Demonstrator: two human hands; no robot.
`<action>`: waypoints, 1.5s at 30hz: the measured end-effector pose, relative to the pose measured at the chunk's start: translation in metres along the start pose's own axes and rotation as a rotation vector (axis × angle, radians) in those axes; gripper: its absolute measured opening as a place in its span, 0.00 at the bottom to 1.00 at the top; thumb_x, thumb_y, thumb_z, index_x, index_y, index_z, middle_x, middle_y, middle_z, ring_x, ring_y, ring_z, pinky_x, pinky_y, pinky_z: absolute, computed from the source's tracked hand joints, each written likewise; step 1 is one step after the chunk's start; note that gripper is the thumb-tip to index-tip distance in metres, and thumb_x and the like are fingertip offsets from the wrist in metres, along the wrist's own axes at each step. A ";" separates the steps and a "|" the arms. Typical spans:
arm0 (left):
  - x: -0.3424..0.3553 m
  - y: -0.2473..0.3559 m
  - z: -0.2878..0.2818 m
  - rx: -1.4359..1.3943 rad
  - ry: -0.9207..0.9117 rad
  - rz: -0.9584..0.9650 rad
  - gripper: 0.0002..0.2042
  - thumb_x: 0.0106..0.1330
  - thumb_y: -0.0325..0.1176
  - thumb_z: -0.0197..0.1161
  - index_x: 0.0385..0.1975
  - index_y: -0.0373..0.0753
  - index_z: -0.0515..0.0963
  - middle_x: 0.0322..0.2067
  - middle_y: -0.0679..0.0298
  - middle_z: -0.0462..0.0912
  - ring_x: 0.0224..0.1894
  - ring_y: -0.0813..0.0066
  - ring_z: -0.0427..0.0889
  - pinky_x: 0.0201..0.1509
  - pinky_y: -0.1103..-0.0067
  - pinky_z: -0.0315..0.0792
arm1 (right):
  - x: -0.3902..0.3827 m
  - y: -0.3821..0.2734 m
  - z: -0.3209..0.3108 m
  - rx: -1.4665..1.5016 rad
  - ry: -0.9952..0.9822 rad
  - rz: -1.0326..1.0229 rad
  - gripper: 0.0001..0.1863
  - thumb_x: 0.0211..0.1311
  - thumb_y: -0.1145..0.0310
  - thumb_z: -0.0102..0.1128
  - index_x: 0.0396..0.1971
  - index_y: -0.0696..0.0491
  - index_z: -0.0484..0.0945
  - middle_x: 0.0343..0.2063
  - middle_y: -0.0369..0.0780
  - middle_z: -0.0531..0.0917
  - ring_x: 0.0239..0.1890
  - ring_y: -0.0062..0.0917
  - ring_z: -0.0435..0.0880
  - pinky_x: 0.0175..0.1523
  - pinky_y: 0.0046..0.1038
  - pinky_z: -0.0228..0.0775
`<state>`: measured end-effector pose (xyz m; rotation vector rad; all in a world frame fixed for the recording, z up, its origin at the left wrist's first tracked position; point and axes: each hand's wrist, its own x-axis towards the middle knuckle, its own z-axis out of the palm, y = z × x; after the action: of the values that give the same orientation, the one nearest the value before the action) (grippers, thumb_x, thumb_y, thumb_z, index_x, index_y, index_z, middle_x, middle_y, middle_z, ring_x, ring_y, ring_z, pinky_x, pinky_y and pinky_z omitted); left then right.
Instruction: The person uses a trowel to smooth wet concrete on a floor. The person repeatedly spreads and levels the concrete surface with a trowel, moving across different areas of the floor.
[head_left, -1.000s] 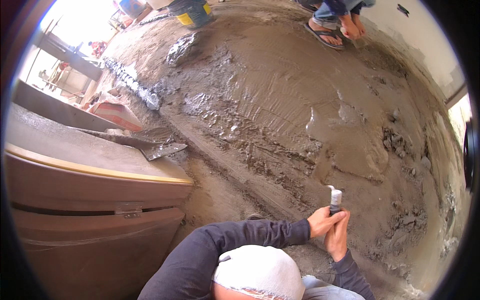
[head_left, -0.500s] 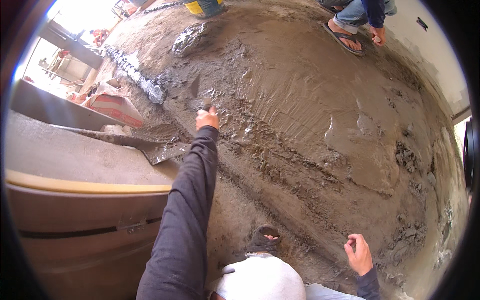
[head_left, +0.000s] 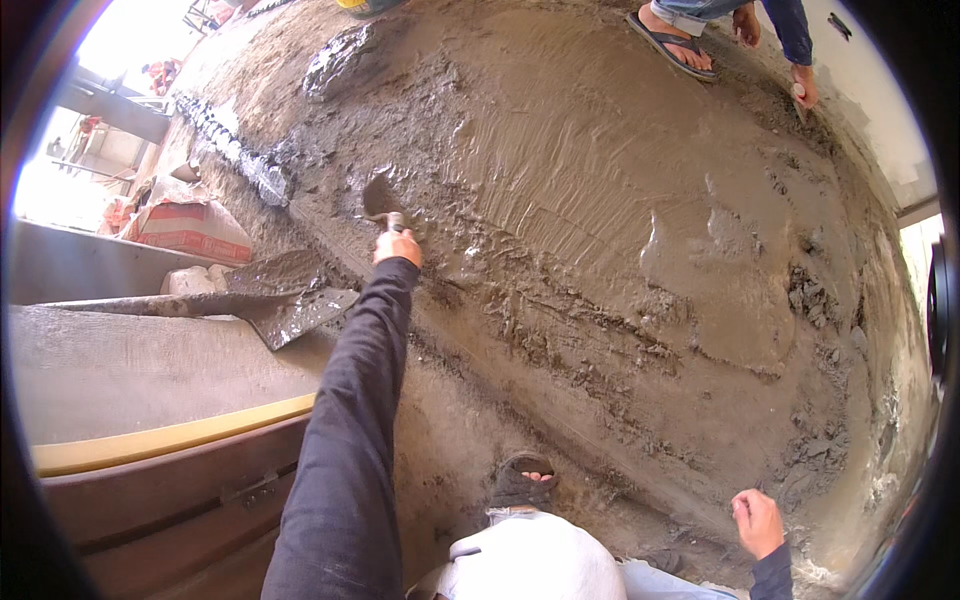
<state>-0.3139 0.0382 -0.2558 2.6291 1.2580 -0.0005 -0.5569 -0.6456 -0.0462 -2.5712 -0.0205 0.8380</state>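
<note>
Our L hand (head_left: 397,247) is wrapped round the handle of a trowel (head_left: 379,197); its blade sticks out just past our knuckles, over the wet cement (head_left: 580,180). Can't tell if blade & cement touch. Our R hand (head_left: 760,522) is well apart, lower R of that grip, fingers curled loosely; can't tell if anything's inside. A muddy shovel (head_left: 290,315) lies nr the grip, down-L of it, w/ a red & white bag (head_left: 195,225) further L. Nearer us than the shovel, also down-L of the grip, runs a yellow strip (head_left: 190,432). Bucket (head_left: 368,8) is well past the grip, top edge. Down-R of the grip, nr our knee (head_left: 540,565), is our sandalled foot (head_left: 522,487). Far upper R of it: co-worker's foot (head_left: 675,45) + co-worker's hand (head_left: 804,88).
</note>
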 end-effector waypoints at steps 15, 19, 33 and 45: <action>-0.295 0.097 0.002 -0.143 -0.315 0.517 0.19 0.67 0.42 0.56 0.36 0.28 0.65 0.27 0.44 0.80 0.32 0.47 0.83 0.36 0.63 0.77 | 0.076 -0.082 -0.033 -0.350 0.059 -0.719 0.05 0.59 0.68 0.56 0.26 0.51 0.76 0.23 0.37 0.80 0.26 0.32 0.78 0.34 0.31 0.65; -0.316 0.106 -0.021 -0.089 -0.358 0.664 0.19 0.67 0.46 0.54 0.36 0.32 0.65 0.26 0.44 0.80 0.29 0.47 0.82 0.35 0.59 0.76 | 0.057 -0.067 -0.021 -0.315 0.051 -0.690 0.05 0.60 0.67 0.56 0.27 0.51 0.77 0.22 0.37 0.79 0.25 0.31 0.78 0.33 0.31 0.64; 0.040 -0.004 0.004 0.204 -0.048 0.242 0.22 0.67 0.49 0.54 0.44 0.31 0.76 0.39 0.48 0.82 0.45 0.53 0.82 0.49 0.65 0.75 | -0.024 0.025 0.023 -0.165 -0.110 -0.225 0.06 0.59 0.66 0.57 0.26 0.51 0.76 0.22 0.42 0.81 0.26 0.40 0.80 0.34 0.37 0.69; -0.126 0.097 0.015 -0.065 -0.151 0.526 0.23 0.67 0.46 0.56 0.35 0.25 0.70 0.32 0.39 0.80 0.35 0.43 0.81 0.40 0.60 0.76 | -0.011 0.005 0.002 -0.135 -0.034 -0.212 0.06 0.61 0.67 0.55 0.28 0.52 0.75 0.22 0.42 0.81 0.26 0.40 0.80 0.35 0.37 0.70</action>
<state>-0.3173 -0.1207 -0.2384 2.7562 0.4876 -0.0677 -0.5682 -0.6511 -0.0438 -2.6197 -0.3659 0.8247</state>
